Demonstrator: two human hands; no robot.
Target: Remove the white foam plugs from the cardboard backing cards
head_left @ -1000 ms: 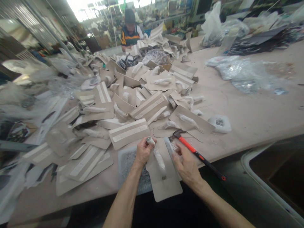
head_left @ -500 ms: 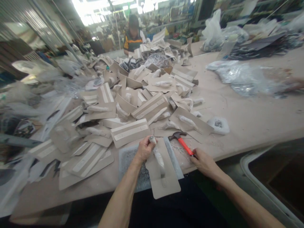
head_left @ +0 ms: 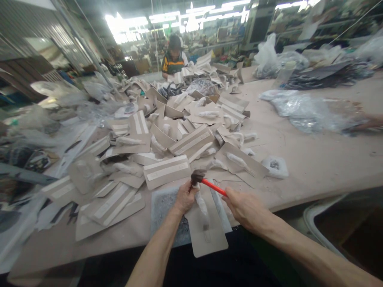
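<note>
My left hand [head_left: 186,196] is closed around the upper end of the wrapped handle [head_left: 202,207] on a flat grey trowel [head_left: 209,237]. The trowel lies over a pale sheet [head_left: 167,207] at the table's front edge. In my right hand [head_left: 241,207] is the red grip of a hammer [head_left: 214,186]. The hammer's dark head is over the handle's top end, right beside my left fingers; whether it touches the handle is hard to tell.
A large heap of trowels [head_left: 167,166] covers the middle and left of the table [head_left: 311,163]. A small tray of bits [head_left: 274,166] sits right. Farther right lies clear plastic [head_left: 311,111], with another person's hand at it. A person [head_left: 173,59] is behind the heap.
My right hand has lifted the hammer and brought it left, from the table to the handle's top end. My left hand still holds the trowel in about the same place.
</note>
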